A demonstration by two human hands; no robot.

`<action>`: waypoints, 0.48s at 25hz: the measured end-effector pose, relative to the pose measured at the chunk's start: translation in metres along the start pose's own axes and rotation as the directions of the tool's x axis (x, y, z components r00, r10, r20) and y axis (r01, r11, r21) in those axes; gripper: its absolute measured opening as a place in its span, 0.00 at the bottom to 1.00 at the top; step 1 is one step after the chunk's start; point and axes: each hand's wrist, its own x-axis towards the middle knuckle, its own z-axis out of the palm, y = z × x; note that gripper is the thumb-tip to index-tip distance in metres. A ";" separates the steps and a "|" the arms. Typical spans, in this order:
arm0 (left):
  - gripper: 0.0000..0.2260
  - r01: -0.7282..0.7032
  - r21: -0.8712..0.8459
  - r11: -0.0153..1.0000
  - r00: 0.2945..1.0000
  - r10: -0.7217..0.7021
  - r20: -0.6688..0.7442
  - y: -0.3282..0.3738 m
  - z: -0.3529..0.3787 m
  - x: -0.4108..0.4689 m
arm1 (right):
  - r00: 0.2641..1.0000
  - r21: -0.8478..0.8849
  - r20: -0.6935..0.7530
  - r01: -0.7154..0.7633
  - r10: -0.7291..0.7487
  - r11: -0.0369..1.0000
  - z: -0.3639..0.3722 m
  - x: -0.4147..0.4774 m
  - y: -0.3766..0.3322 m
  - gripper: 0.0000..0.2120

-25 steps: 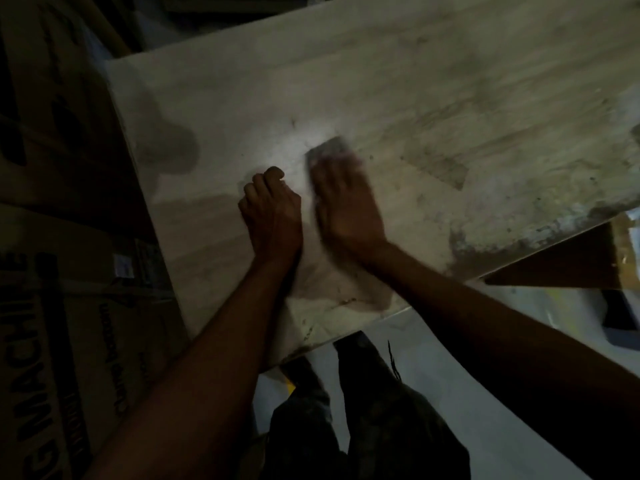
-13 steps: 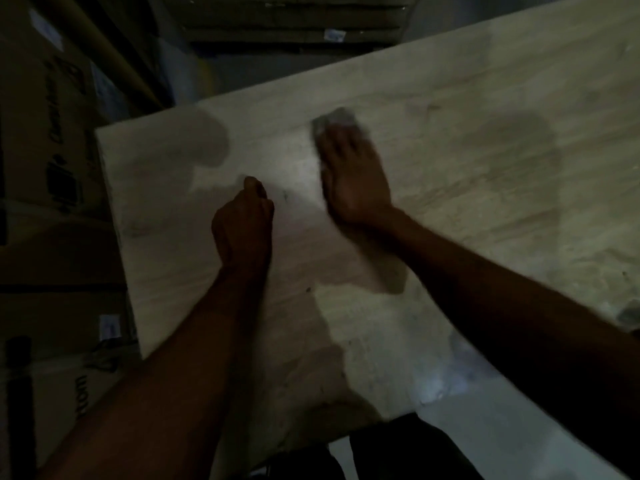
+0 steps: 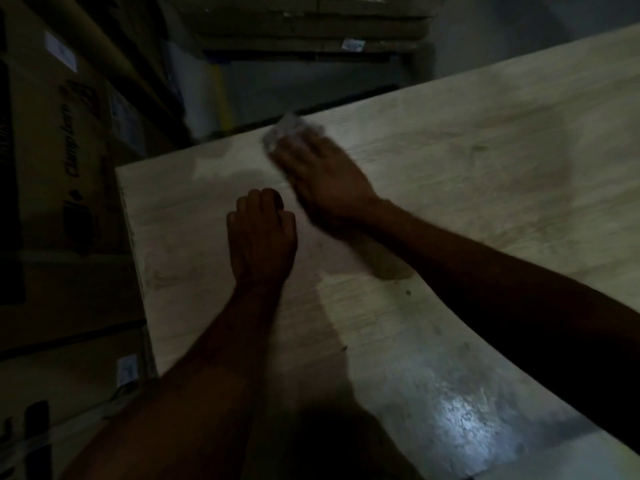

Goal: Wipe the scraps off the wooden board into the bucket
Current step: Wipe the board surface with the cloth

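A pale wooden board [image 3: 467,174] fills most of the dim view. My right hand [image 3: 322,174] lies flat and blurred near the board's far edge, pressing a small grey cloth or pad [image 3: 285,131] that sticks out beyond the fingertips. My left hand [image 3: 261,237] rests as a closed fist on the board, just left of the right wrist, with nothing visible in it. A few tiny dark specks [image 3: 408,292] lie on the wood under my right forearm. No bucket is in view.
Cardboard boxes [image 3: 65,168] stand close along the board's left edge. More stacked boxes [image 3: 304,29] sit beyond the far edge, across a dark gap of floor. A bright glare patch [image 3: 457,420] shines on the near part of the board.
My right hand has slid the cloth away from me, from mid-board to the far edge. The left fist has stayed roughly in place. The view has tilted toward the far edge.
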 end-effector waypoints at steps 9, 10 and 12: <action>0.08 -0.045 0.016 0.999 0.998 0.044 0.050 -0.003 -0.001 0.004 | 0.880 -0.069 -0.071 -0.474 0.470 0.878 -0.023 -0.022 0.052 0.28; 0.08 -0.047 0.019 0.999 0.998 0.046 0.046 -0.004 0.001 0.004 | 0.686 -0.091 -0.115 -0.727 0.718 0.680 -0.029 -0.016 0.060 0.29; 0.09 -0.057 0.006 0.998 0.998 0.057 0.032 -0.006 0.003 0.003 | 0.649 -0.071 -0.049 -0.761 0.759 0.645 -0.029 -0.018 0.039 0.29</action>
